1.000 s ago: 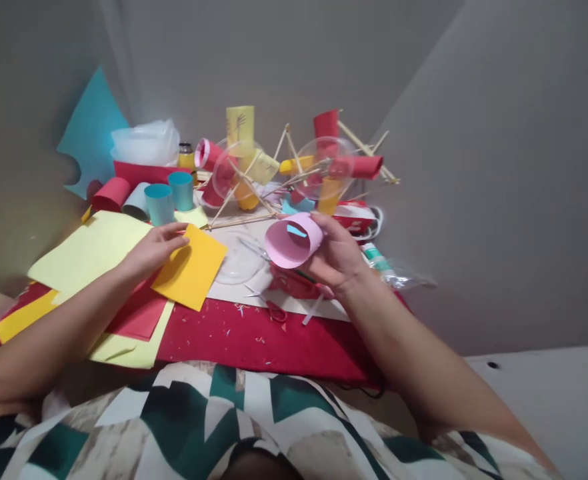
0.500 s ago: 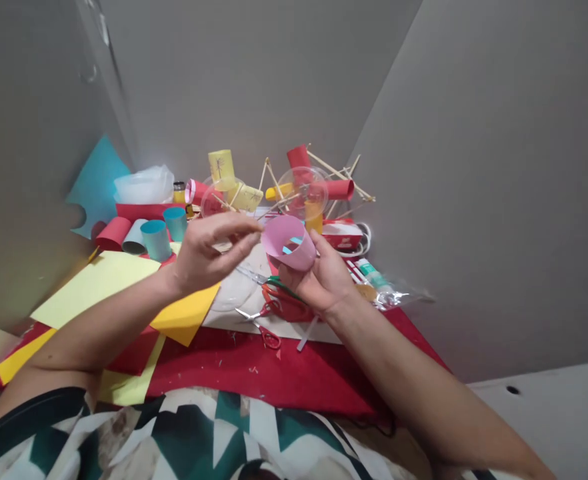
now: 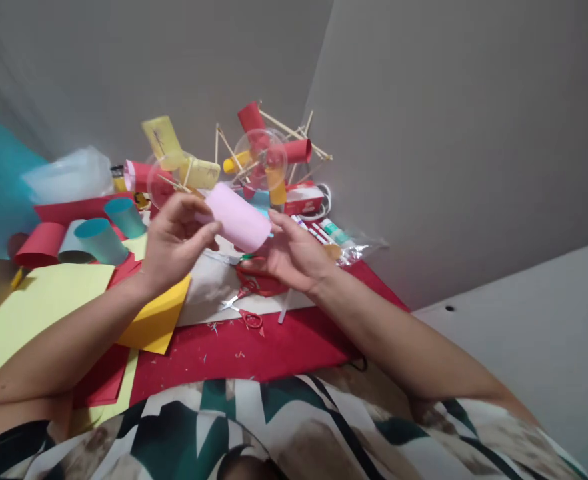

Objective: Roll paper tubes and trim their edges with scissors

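Observation:
A pink paper tube (image 3: pixel 239 217) is held up above the table, tilted down to the right. My left hand (image 3: pixel 177 233) grips its left end between thumb and fingers. My right hand (image 3: pixel 297 257) is at the tube's right end, palm turned up and fingers apart; whether its thumb touches the rim is unclear. Below the hands lie red-handled scissors (image 3: pixel 249 319) and a second, green-handled pair (image 3: pixel 247 257), partly covered by my right hand.
Blue paper tubes (image 3: pixel 101 241) and a red tube (image 3: pixel 41 245) stand at left near yellow sheets (image 3: pixel 49 307). Behind are stick-and-tube pinwheel-like models (image 3: pixel 261 157), a red box (image 3: pixel 304 199) and a glue stick (image 3: pixel 335 232). Grey walls enclose the red-covered table (image 3: pixel 199 353).
The pink tube has turned from showing its open end to lying sideways. My left hand has taken hold of it, and my right hand's fingers have loosened. The view has shifted right.

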The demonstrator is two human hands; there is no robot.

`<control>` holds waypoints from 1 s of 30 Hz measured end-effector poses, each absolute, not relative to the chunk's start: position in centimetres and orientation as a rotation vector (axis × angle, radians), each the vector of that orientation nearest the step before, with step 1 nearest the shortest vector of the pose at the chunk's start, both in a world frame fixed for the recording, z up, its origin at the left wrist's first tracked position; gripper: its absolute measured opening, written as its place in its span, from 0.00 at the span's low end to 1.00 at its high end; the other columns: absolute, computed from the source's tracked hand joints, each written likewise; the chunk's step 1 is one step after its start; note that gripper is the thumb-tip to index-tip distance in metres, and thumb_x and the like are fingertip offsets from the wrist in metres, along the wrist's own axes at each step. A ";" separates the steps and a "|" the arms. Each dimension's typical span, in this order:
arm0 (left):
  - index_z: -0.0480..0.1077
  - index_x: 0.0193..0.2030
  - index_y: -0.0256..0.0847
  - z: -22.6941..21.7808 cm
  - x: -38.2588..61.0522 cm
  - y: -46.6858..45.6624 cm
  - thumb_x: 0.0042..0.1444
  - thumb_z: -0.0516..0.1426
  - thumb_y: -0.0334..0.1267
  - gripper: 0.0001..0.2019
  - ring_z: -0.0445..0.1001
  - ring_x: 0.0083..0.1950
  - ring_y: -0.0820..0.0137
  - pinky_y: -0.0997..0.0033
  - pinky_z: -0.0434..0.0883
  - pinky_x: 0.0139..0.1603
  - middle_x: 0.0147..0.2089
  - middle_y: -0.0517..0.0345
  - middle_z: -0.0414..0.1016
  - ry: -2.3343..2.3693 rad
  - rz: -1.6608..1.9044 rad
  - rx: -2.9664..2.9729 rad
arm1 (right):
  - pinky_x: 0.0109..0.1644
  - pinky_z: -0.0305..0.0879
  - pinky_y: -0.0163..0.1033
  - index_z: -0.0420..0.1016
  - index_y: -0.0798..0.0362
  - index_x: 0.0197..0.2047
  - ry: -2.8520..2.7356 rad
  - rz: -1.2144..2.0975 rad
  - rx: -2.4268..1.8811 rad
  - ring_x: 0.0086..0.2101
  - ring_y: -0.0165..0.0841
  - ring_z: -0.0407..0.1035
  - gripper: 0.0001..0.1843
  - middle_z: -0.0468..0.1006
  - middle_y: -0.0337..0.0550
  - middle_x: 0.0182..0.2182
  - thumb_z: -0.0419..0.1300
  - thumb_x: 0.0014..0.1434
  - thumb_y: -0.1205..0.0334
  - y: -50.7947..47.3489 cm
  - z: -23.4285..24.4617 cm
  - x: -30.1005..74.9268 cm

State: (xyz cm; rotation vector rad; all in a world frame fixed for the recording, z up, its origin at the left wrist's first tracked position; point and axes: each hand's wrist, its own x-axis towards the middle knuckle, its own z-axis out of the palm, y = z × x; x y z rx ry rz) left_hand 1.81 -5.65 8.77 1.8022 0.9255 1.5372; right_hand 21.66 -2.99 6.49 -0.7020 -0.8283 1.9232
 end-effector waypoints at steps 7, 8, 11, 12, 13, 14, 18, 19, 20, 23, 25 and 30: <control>0.72 0.47 0.46 8.7 -1.3 -4.8 0.51 0.71 0.37 0.19 0.75 0.25 0.76 0.72 0.74 0.25 0.38 0.67 0.79 0.851 1.553 1.649 | 0.34 0.74 0.35 0.79 0.49 0.42 -1.305 1.071 -1.187 0.35 0.31 0.74 0.13 0.81 0.40 0.39 0.67 0.54 0.54 -2.7 3.6 29.2; 0.73 0.47 0.45 8.4 -1.7 -4.6 0.51 0.71 0.38 0.18 0.75 0.24 0.76 0.72 0.74 0.25 0.35 0.68 0.78 0.876 1.519 1.628 | 0.35 0.74 0.37 0.79 0.49 0.43 -1.403 0.984 -1.292 0.33 0.32 0.75 0.13 0.81 0.41 0.37 0.65 0.56 0.53 -2.9 3.1 30.1; 0.75 0.40 0.42 7.0 -2.6 -3.9 0.53 0.70 0.42 0.12 0.74 0.22 0.76 0.74 0.73 0.25 0.25 0.68 0.75 0.920 1.419 1.566 | 0.41 0.75 0.45 0.80 0.51 0.41 -1.720 0.707 -1.467 0.35 0.37 0.77 0.14 0.83 0.45 0.38 0.61 0.58 0.51 -4.0 2.0 31.9; 0.75 0.38 0.41 6.6 -2.8 -3.7 0.53 0.70 0.43 0.12 0.74 0.22 0.76 0.74 0.73 0.24 0.24 0.67 0.75 0.926 1.407 1.541 | 0.44 0.74 0.47 0.80 0.52 0.40 -1.785 0.650 -1.484 0.37 0.40 0.77 0.14 0.83 0.47 0.39 0.61 0.57 0.51 -4.4 1.7 32.2; 0.75 0.36 0.41 6.3 -2.9 -3.6 0.52 0.70 0.44 0.12 0.74 0.21 0.76 0.75 0.73 0.24 0.23 0.67 0.75 0.929 1.403 1.517 | 0.47 0.73 0.50 0.80 0.52 0.39 -1.824 0.617 -1.491 0.39 0.43 0.78 0.14 0.83 0.49 0.40 0.62 0.56 0.52 -4.8 1.5 32.5; 0.75 0.35 0.40 6.0 -3.0 -3.5 0.52 0.70 0.44 0.12 0.74 0.21 0.75 0.75 0.73 0.23 0.23 0.66 0.75 0.929 1.399 1.495 | 0.50 0.72 0.53 0.80 0.53 0.39 -1.859 0.579 -1.498 0.41 0.46 0.78 0.14 0.83 0.51 0.41 0.63 0.55 0.52 -5.2 1.3 32.7; 0.76 0.34 0.39 5.6 -3.2 -3.7 0.49 0.71 0.44 0.13 0.75 0.21 0.74 0.78 0.74 0.24 0.23 0.63 0.76 0.899 1.337 1.471 | 0.55 0.70 0.61 0.79 0.55 0.46 -2.082 0.265 -1.584 0.51 0.56 0.75 0.22 0.81 0.60 0.51 0.60 0.58 0.47 -6.0 0.3 33.7; 0.76 0.34 0.38 5.6 -3.2 -3.9 0.50 0.71 0.44 0.13 0.76 0.22 0.75 0.78 0.75 0.24 0.24 0.62 0.76 0.894 1.314 1.476 | 0.55 0.70 0.62 0.79 0.55 0.48 -2.133 0.197 -1.607 0.53 0.57 0.74 0.23 0.81 0.61 0.52 0.59 0.60 0.45 -6.1 0.0 34.0; 0.76 0.35 0.38 5.6 -3.3 -4.0 0.50 0.71 0.44 0.13 0.76 0.22 0.75 0.78 0.75 0.25 0.25 0.62 0.77 0.892 1.295 1.482 | 0.54 0.71 0.62 0.78 0.56 0.50 -2.172 0.154 -1.622 0.53 0.57 0.74 0.25 0.80 0.61 0.52 0.58 0.61 0.44 -6.1 -0.3 34.3; 0.77 0.35 0.38 5.5 -3.4 -4.2 0.52 0.70 0.43 0.12 0.75 0.24 0.76 0.79 0.76 0.27 0.26 0.62 0.76 0.895 1.259 1.505 | 0.50 0.74 0.60 0.77 0.56 0.52 -2.265 0.093 -1.623 0.52 0.58 0.75 0.25 0.80 0.62 0.52 0.56 0.63 0.45 -6.1 -1.1 34.6; 0.76 0.34 0.37 5.5 -3.4 -4.2 0.53 0.69 0.42 0.11 0.75 0.24 0.77 0.80 0.76 0.28 0.26 0.62 0.76 0.902 1.240 1.518 | 0.48 0.75 0.58 0.77 0.56 0.52 -2.311 0.079 -1.644 0.51 0.57 0.76 0.25 0.81 0.61 0.52 0.55 0.64 0.46 -6.1 -1.3 34.6; 0.75 0.33 0.36 5.5 -3.3 -4.3 0.54 0.68 0.42 0.11 0.75 0.26 0.77 0.80 0.76 0.29 0.27 0.61 0.75 0.892 1.219 1.556 | 0.46 0.76 0.55 0.76 0.57 0.53 -2.367 0.109 -1.749 0.49 0.55 0.78 0.25 0.81 0.60 0.53 0.54 0.63 0.49 -5.8 -1.6 34.1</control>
